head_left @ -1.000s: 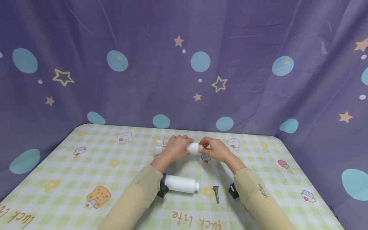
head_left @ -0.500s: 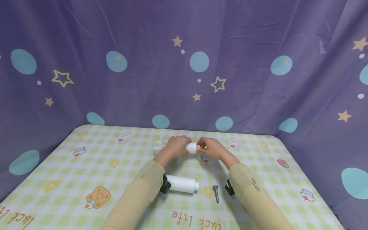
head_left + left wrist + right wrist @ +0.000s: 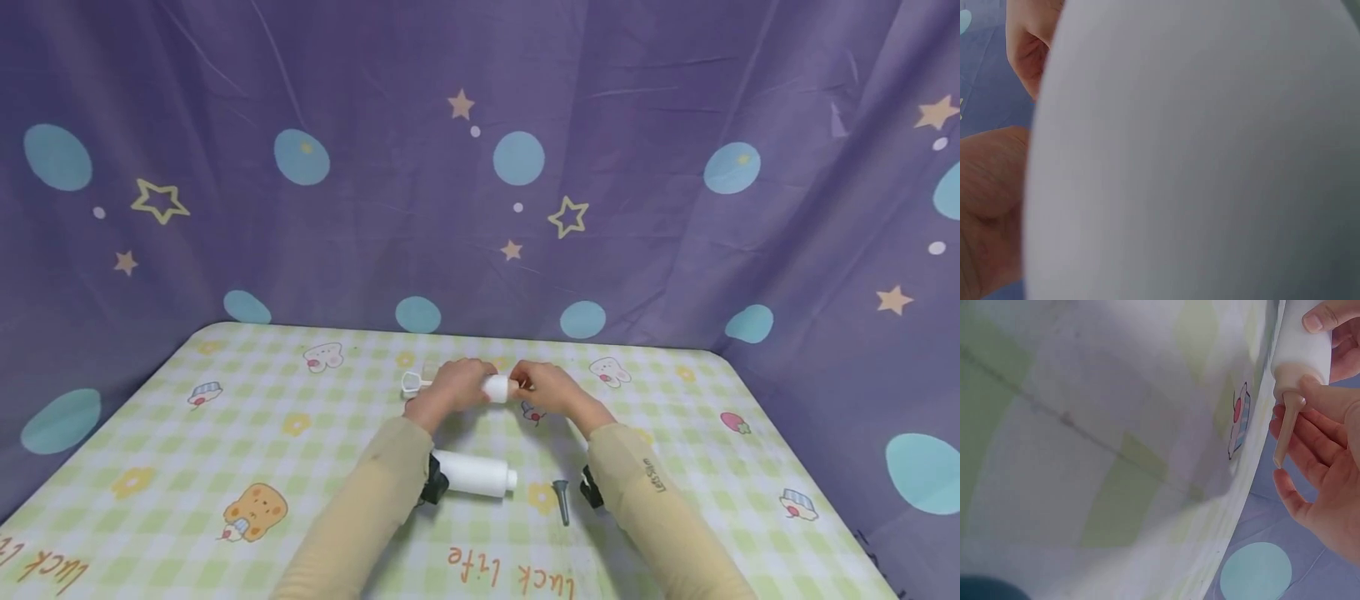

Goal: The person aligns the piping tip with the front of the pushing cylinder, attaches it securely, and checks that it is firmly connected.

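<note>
Fingers of the left hand (image 3: 457,383) are wrapped around the body of 1 white bottle (image 3: 496,388), with the thumb against its side. Fingers of the right hand (image 3: 551,389) are partly curled and grip the beige collar (image 3: 1288,375) at the bottle neck, the thumb resting on it. A slender beige spout (image 3: 1285,431) projects from the collar beside these fingers.

The bottle is held roughly horizontal, neck toward the right hand, over the far half of the checked surface (image 3: 322,450); contact with the surface cannot be determined. Just left of the left hand, partly hidden by it, is 1 white loop-shaped part (image 3: 411,383).

Nearer the person, a 2nd white bottle (image 3: 476,475) lies on its side, neck to the right, its base end hidden by the left forearm. To its right, 1 dark grey flared piece (image 3: 562,502) lies apart. Behind the surface hangs a purple curtain (image 3: 637,125).
</note>
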{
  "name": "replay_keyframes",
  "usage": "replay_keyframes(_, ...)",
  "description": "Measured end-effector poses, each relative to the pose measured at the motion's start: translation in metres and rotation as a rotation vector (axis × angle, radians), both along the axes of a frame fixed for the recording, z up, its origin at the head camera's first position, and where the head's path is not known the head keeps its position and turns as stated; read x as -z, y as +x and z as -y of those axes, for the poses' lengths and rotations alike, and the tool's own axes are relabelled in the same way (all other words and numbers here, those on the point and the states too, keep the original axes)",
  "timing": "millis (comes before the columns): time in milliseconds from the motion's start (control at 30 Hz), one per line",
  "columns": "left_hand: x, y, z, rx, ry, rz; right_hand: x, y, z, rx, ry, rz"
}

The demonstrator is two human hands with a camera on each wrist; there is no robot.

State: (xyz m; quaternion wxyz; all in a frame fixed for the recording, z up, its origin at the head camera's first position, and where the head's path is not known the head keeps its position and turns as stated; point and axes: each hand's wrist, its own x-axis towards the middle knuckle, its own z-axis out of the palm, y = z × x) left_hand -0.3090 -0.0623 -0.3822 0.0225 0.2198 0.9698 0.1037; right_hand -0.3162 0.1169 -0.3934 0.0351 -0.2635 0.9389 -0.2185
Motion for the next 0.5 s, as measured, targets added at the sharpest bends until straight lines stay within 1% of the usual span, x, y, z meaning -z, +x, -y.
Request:
replay_keyframes(200, 0.0049, -0.0013, -0.0019, 0.001, -0.029, 0.005, 0.0082, -0.0031, 0.0001, 0.033, 0.017, 0.039)
replay_keyframes(500, 0.0046, -0.0023, -0.004, -0.015, -0.028, 0.007, 0.004, -0.0035, 0.0004, 0.034, 0.015, 0.048)
